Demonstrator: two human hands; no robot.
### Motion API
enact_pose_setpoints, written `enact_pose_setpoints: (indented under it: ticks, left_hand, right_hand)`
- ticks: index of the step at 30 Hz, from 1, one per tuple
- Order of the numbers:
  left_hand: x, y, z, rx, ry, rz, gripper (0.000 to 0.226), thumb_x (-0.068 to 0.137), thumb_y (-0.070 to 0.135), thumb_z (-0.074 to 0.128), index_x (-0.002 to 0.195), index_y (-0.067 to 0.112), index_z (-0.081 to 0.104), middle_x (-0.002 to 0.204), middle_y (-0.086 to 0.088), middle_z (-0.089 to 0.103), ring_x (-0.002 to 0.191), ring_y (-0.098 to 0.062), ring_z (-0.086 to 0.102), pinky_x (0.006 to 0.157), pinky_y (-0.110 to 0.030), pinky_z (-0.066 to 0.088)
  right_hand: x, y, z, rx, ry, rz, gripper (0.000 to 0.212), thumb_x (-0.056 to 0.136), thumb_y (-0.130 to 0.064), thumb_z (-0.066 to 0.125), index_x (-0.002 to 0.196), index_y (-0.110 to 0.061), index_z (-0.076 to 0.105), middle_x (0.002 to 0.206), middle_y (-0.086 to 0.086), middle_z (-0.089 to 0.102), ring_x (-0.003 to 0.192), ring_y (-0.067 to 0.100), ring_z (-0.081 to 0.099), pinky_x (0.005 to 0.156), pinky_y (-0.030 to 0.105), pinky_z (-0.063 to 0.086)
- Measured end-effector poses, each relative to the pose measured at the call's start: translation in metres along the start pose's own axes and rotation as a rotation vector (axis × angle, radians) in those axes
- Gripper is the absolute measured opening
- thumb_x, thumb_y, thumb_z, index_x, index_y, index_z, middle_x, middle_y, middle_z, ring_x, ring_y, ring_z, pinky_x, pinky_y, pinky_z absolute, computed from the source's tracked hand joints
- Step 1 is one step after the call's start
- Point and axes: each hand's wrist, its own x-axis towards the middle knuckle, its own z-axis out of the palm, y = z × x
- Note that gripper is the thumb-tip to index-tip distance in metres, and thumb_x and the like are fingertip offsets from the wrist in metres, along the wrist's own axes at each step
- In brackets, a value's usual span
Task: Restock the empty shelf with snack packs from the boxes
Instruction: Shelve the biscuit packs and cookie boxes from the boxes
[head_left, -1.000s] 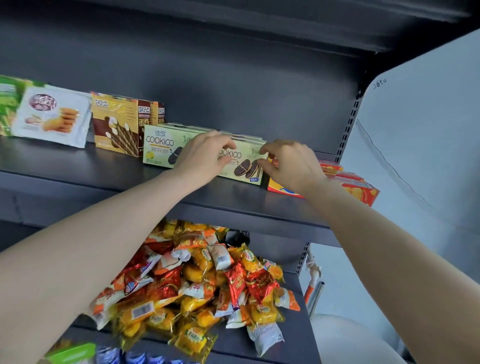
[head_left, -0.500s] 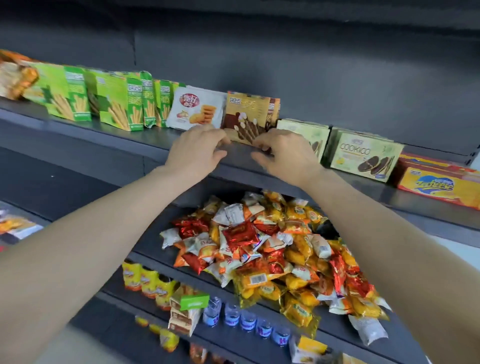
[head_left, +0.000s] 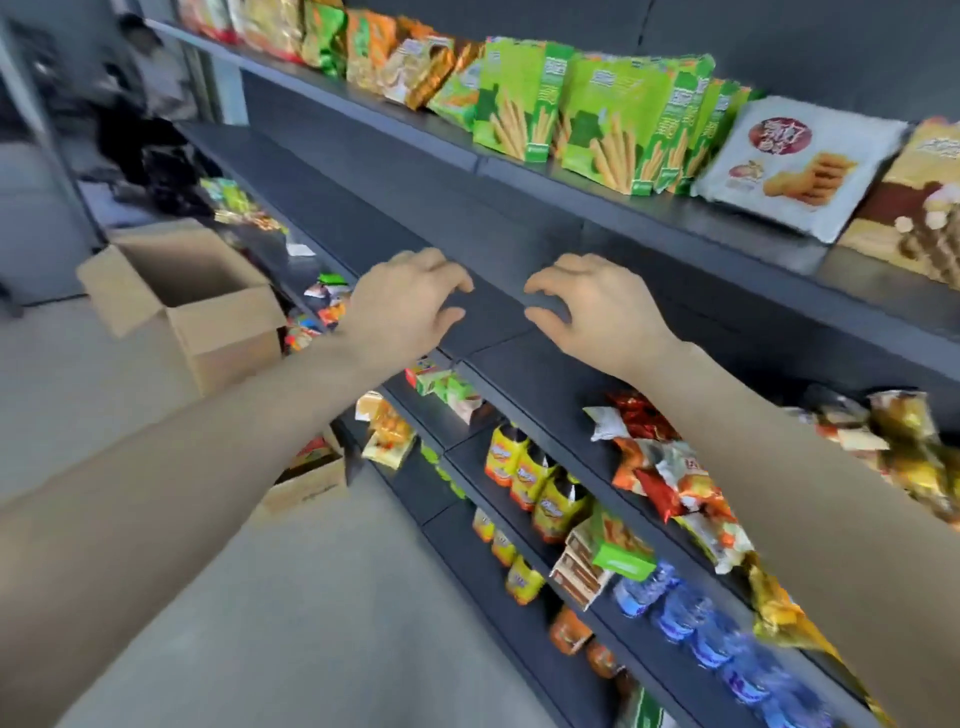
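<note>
View: head camera, the only one; blurred towards the edges.
Left hand (head_left: 410, 306): raised in front of the shelving, fingers loosely curled, holding nothing.
Right hand (head_left: 597, 312): just beside the left at the same height, fingers likewise slack and empty.
Empty shelf: the dark grey metal shelf (head_left: 322, 197) one tier under the top runs bare along its left stretch, and both hands hang before its front edge.
Stock source: an open brown cardboard box (head_left: 228, 332) stands on the grey floor (head_left: 208, 623) at the left end of the shelving; its contents cannot be seen. A smaller cardboard box (head_left: 306, 483) sits nearer the shelf foot.
Step (judged): between loads, with no pack in hand and the bare stretch not yet filled.
Next move (judged): turn left and down to the open box, take packs in both hands, and bring them up to the bare stretch.
Surroundings: green stick-biscuit packs (head_left: 524, 98) and a white biscuit pouch (head_left: 795, 161) on the top tier; a heap of small red and yellow snack packs (head_left: 670, 467) at the right of the tier below the hands; small blue bottles (head_left: 670, 603) lower down.
Obstructions: none between hands and box; the box flaps stand open.
</note>
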Motion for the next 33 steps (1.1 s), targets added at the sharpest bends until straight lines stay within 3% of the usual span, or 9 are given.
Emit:
enact_pose_setpoints:
  ticks: [8, 12, 19, 23, 27, 30, 33]
  left_hand:
    - [-0.084, -0.136, 0.017, 0.156, -0.044, -0.187, 0.029, 0.083, 0.022, 0.075, 0.11, 0.013, 0.068, 0.106, -0.013, 0.066, 0.095, -0.04, 0.062, 0.071, -0.045, 0.054]
    - [-0.113, -0.206, 0.034, 0.216, -0.096, -0.27, 0.024, 0.086, 0.023, 0.073, 0.108, 0.014, 0.069, 0.105, -0.011, 0.066, 0.092, -0.039, 0.062, 0.069, -0.041, 0.052]
    - [-0.132, -0.333, 0.07, 0.243, -0.205, -0.436, 0.025, 0.09, 0.024, 0.067, 0.113, 0.015, 0.068, 0.109, -0.011, 0.066, 0.091, -0.037, 0.063, 0.071, -0.047, 0.055]
    - [-0.122, -0.392, 0.091, 0.237, -0.24, -0.502, 0.026, 0.091, 0.026, 0.064, 0.115, 0.016, 0.068, 0.11, -0.01, 0.065, 0.094, -0.035, 0.062, 0.074, -0.045, 0.055]
    - [-0.111, -0.45, 0.122, 0.226, -0.273, -0.534, 0.027, 0.09, 0.023, 0.067, 0.116, 0.016, 0.068, 0.111, -0.01, 0.065, 0.095, -0.035, 0.062, 0.075, -0.045, 0.054]
    - [-0.103, -0.5, 0.155, 0.198, -0.311, -0.538, 0.028, 0.088, 0.021, 0.069, 0.115, 0.015, 0.068, 0.11, -0.011, 0.066, 0.095, -0.037, 0.062, 0.075, -0.046, 0.054]
    - [-0.095, -0.559, 0.194, 0.17, -0.389, -0.544, 0.027, 0.087, 0.018, 0.07, 0.114, 0.015, 0.069, 0.11, -0.012, 0.066, 0.095, -0.037, 0.062, 0.076, -0.047, 0.053]
  right_hand:
    - [0.076, -0.094, 0.132, 0.075, -0.03, -0.23, 0.019, 0.085, -0.029, 0.063, 0.095, -0.015, 0.071, 0.084, 0.006, 0.064, 0.074, 0.031, 0.059, 0.06, 0.036, 0.051]
    - [0.118, -0.135, 0.199, 0.139, -0.106, -0.306, 0.034, 0.087, -0.037, 0.049, 0.096, -0.013, 0.071, 0.093, 0.005, 0.067, 0.083, 0.03, 0.062, 0.064, 0.038, 0.053]
    - [0.227, -0.192, 0.298, 0.254, -0.131, -0.469, 0.036, 0.093, -0.036, 0.044, 0.1, -0.011, 0.069, 0.095, 0.007, 0.065, 0.087, 0.03, 0.061, 0.064, 0.037, 0.049]
    - [0.289, -0.211, 0.349, 0.286, -0.17, -0.504, 0.025, 0.093, -0.029, 0.062, 0.106, -0.009, 0.069, 0.106, 0.01, 0.066, 0.096, 0.032, 0.061, 0.074, 0.041, 0.051]
    - [0.335, -0.225, 0.409, 0.302, -0.226, -0.488, 0.022, 0.093, -0.029, 0.061, 0.105, -0.011, 0.068, 0.104, 0.009, 0.066, 0.096, 0.031, 0.061, 0.074, 0.041, 0.05]
    - [0.363, -0.235, 0.461, 0.332, -0.325, -0.442, 0.029, 0.098, -0.032, 0.051, 0.115, -0.014, 0.067, 0.108, 0.008, 0.066, 0.102, 0.029, 0.06, 0.078, 0.04, 0.05]
    - [0.389, -0.247, 0.52, 0.345, -0.424, -0.377, 0.031, 0.096, -0.031, 0.057, 0.12, -0.014, 0.067, 0.111, 0.009, 0.067, 0.102, 0.031, 0.062, 0.079, 0.043, 0.053]
